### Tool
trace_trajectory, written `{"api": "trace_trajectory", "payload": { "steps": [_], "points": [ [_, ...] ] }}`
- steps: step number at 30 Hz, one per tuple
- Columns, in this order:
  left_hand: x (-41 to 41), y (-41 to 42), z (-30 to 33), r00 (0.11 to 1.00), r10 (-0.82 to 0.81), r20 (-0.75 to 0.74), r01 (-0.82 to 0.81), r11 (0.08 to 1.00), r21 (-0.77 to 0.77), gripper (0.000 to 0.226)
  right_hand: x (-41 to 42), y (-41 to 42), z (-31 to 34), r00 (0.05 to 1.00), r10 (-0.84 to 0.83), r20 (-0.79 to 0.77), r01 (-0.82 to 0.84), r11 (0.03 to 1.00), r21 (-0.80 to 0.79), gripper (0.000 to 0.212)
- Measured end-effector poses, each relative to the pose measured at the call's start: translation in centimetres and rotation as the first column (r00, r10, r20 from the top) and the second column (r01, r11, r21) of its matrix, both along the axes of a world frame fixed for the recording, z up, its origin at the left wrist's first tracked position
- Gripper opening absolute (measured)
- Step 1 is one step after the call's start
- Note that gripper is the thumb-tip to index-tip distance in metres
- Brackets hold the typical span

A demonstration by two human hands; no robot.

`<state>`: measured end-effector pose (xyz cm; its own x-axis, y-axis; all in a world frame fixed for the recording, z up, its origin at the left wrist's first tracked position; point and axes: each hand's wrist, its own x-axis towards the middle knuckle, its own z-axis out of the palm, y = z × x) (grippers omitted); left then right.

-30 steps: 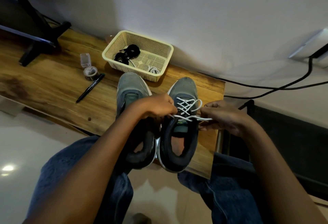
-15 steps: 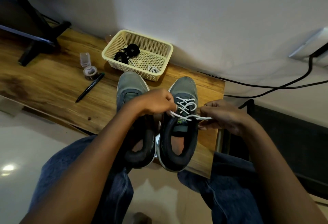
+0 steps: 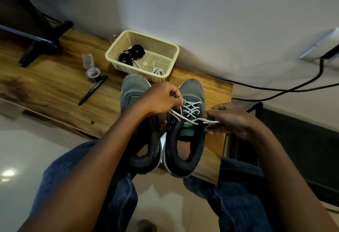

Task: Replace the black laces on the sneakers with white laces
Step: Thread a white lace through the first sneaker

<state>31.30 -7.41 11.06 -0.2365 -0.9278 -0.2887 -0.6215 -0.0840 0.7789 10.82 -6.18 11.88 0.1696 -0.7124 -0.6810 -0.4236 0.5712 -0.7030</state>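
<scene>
Right sneaker: the grey mesh sneaker with white criss-crossed lace [image 3: 190, 110] is sitting at frame centre on the wooden counter [image 3: 45, 92].
Left hand: the left hand [image 3: 161, 99] is pinching one white lace end above the eyelets.
Right hand: the right hand [image 3: 231, 119] is gripping the other end, drawn out to the right.
Left sneaker: the second grey sneaker [image 3: 134, 88], left of centre, is showing no lace.
Basket: the cream plastic basket [image 3: 165, 48], upper centre, is holding black laces [image 3: 131, 55] and a white lace.
Risk: uneven pulling is likely to leave unequal ends, or tug the sneaker off the counter edge.
</scene>
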Motion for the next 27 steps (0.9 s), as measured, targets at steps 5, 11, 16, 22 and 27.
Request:
{"api": "trace_trajectory", "payload": {
  "steps": [5, 11, 16, 22, 27],
  "points": [
    [0.0, 0.2, 0.2, 0.997, 0.056, -0.057, -0.059, 0.996, -0.063, 0.007, 0.0, 0.0, 0.1, 1.000, -0.012, 0.016, 0.012, 1.000, 0.004, 0.026],
    [0.5, 0.2, 0.7, 0.985, 0.118, -0.129, -0.125, 0.991, -0.051, 0.013, -0.2, 0.0, 0.1, 1.000, 0.015, 0.026, -0.015, 1.000, 0.007, 0.026],
    [0.4, 0.3, 1.0, 0.974, 0.103, -0.200, -0.108, 0.994, -0.013, 0.013, -0.4, -0.1, -0.2, 0.999, 0.014, 0.033, -0.014, 1.000, 0.007, 0.024],
    [1.8, -0.1, 1.0, 0.984, 0.025, -0.175, -0.014, 0.998, 0.064, 0.022, -0.9, -0.2, -0.3, 0.993, -0.089, 0.080, 0.085, 0.995, 0.042, 0.026],
    [3.7, -0.1, -0.5, 0.987, -0.129, 0.099, 0.115, 0.984, 0.135, 0.022, -2.4, 0.4, -0.4, 0.994, -0.065, 0.087, 0.056, 0.993, 0.108, 0.027]
  ]
}}
